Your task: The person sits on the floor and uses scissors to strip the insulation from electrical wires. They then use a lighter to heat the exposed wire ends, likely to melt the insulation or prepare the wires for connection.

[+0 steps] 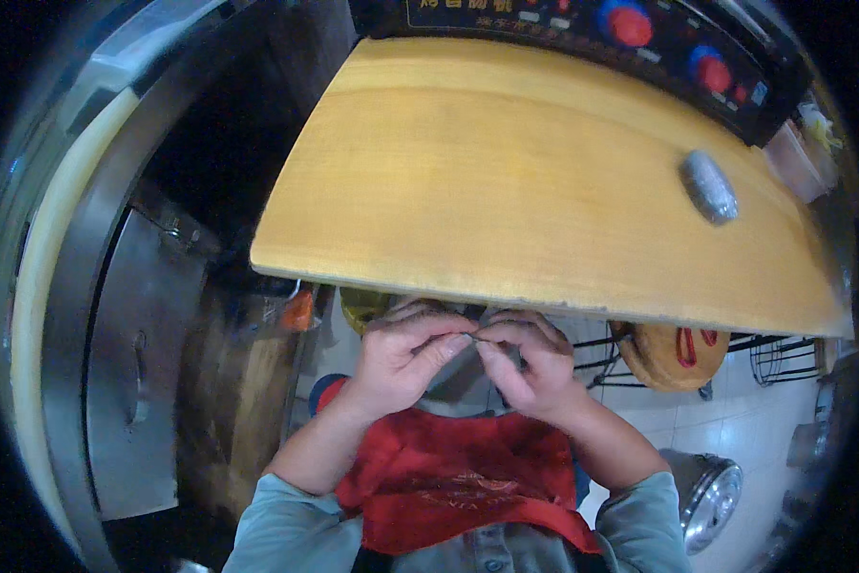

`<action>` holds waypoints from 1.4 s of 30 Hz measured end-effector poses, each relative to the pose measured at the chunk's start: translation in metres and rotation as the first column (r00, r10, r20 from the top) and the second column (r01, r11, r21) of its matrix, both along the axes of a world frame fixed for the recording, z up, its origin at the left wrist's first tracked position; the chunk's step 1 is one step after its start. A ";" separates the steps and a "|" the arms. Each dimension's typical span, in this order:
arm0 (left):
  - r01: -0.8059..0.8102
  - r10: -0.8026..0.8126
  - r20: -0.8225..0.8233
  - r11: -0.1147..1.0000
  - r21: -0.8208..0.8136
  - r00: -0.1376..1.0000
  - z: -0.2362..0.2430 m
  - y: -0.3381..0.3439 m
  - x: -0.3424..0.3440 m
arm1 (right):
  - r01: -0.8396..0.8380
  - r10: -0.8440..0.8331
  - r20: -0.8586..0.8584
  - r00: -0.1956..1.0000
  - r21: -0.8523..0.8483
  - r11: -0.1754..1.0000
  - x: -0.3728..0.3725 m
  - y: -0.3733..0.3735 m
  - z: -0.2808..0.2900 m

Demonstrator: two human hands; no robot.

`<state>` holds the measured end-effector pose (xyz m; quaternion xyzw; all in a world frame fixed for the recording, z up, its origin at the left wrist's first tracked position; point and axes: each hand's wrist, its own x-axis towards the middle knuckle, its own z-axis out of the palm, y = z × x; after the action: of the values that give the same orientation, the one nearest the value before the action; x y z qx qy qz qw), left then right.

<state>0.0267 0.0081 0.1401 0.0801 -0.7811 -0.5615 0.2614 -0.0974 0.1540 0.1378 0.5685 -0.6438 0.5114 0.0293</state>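
Note:
My left hand (405, 363) and my right hand (530, 363) meet just below the front edge of the wooden board (487, 172), above the red apron (463, 468). Their fingertips are pinched close together on a small, thin, dark item (475, 335), too small to make out clearly. The fingers of both hands are curled, and some are hidden behind the others. On the board, toward the right, lies a silver oblong object (708, 186).
A black machine with red knobs (630, 29) borders the board's back; a plastic tub (794, 162) sits at right. A steel cabinet (138, 382) stands left. Below are a black wire rack (773, 368), a round tan object (658, 368) and a steel pot (711, 501).

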 end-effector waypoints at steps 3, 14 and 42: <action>-0.069 0.058 -0.039 0.917 -0.392 0.998 0.000 -0.010 0.001 | 0.060 -0.104 0.099 0.990 0.373 0.926 -0.015 0.039 -0.004; 0.050 0.197 0.478 0.889 -0.456 0.856 0.086 -0.002 0.081 | -0.179 -0.568 0.088 0.818 0.978 -0.105 0.115 0.450 -0.094; 0.309 -0.062 0.931 0.949 -0.056 0.360 0.263 0.081 0.204 | -0.225 -0.898 0.398 0.187 0.908 0.355 0.172 0.501 0.152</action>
<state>0.2306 0.0886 0.4030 0.2588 -0.8546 -0.3571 -0.2743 0.0742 0.6552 0.2894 -0.1231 -0.8115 0.3026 -0.4845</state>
